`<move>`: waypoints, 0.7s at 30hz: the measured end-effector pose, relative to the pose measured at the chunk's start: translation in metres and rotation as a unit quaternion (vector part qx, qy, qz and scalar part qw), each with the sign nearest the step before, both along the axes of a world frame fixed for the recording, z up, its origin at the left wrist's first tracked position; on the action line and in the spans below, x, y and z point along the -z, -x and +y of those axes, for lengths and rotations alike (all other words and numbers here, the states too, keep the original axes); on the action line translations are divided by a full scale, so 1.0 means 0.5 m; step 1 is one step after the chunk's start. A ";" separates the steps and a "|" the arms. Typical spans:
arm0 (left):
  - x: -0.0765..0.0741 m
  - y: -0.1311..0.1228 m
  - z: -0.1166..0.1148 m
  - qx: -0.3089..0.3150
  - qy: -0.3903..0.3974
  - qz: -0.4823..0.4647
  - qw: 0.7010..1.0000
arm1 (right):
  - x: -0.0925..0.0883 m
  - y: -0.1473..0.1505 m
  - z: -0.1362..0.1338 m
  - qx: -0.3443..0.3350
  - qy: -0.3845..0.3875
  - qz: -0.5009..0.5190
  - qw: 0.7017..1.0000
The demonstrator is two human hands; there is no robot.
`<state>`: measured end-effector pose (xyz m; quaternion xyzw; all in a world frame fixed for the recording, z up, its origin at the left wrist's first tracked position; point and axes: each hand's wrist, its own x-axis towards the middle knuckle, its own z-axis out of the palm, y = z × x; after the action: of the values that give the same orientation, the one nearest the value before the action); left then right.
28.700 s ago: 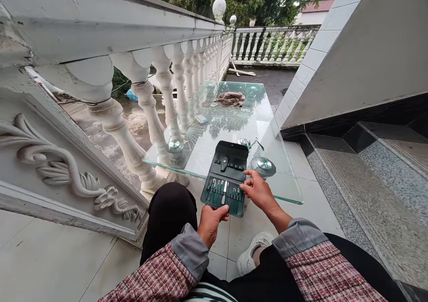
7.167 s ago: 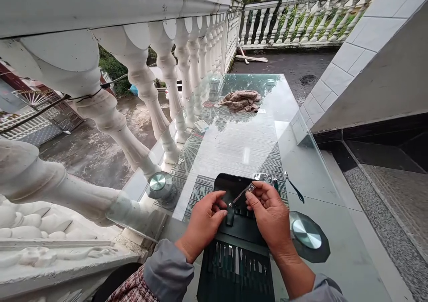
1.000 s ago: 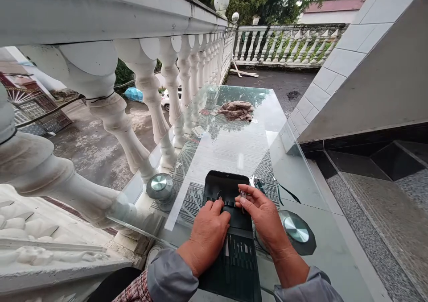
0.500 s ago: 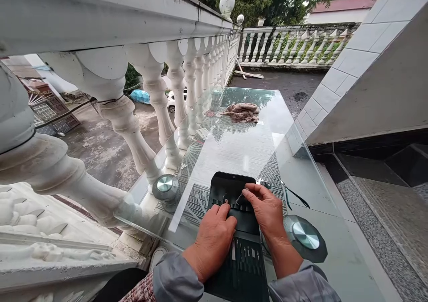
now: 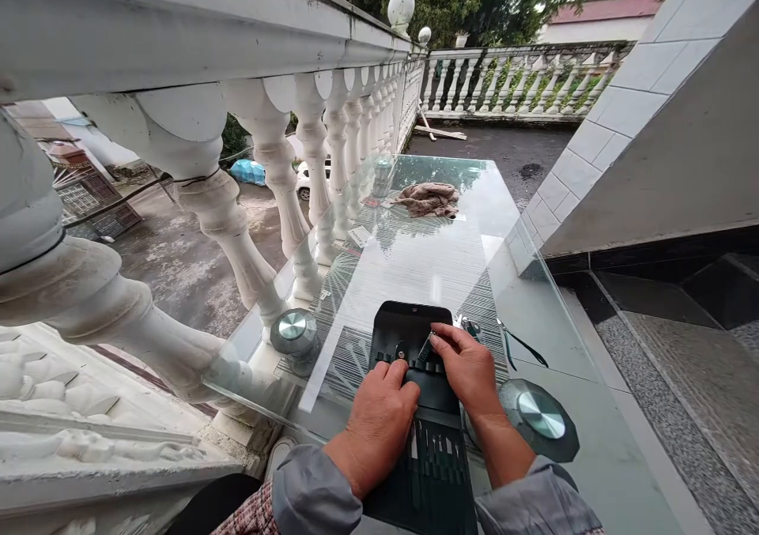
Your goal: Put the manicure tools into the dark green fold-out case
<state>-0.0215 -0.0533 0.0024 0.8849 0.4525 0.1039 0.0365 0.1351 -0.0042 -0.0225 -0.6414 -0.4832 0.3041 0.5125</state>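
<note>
An unfolded black tool case (image 5: 409, 318) lies on the glass table, with several slim metal tools (image 5: 442, 446) held in its lower half. My left hand (image 5: 383, 412) is closed on the case's left side, thumb and fingers pressed together near the row of loops. Over the upper right of the case, my right hand (image 5: 468, 365) pinches a small, thin metal tool (image 5: 425, 347) by its top end. The tool's lower end is at the loops; whether it sits inside one cannot be told.
Pliers with dark green handles (image 5: 522, 344) and another metal tool (image 5: 468, 325) lie beyond my right hand. A crumpled brown cloth (image 5: 428, 200) rests farther back on the glass table (image 5: 415, 270). White balusters (image 5: 269, 163) run along the left.
My right hand has shifted slightly left, and the small tool in its fingers stands a little differently. My left hand stays in place on the case.
</note>
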 end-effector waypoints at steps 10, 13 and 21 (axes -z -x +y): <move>0.002 0.001 0.000 0.000 -0.004 0.000 1.000 | 0.004 0.002 0.000 -0.015 -0.001 -0.001 1.000; 0.002 0.000 0.000 -0.002 -0.002 0.002 1.000 | 0.006 -0.002 0.001 -0.031 0.009 0.004 0.999; 0.000 0.000 0.000 -0.009 0.001 0.000 1.000 | 0.003 0.005 -0.003 -0.092 -0.032 -0.137 0.986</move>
<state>-0.0217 -0.0535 0.0025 0.8807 0.4608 0.1037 0.0368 0.1326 -0.0058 -0.0242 -0.6135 -0.6150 0.2434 0.4315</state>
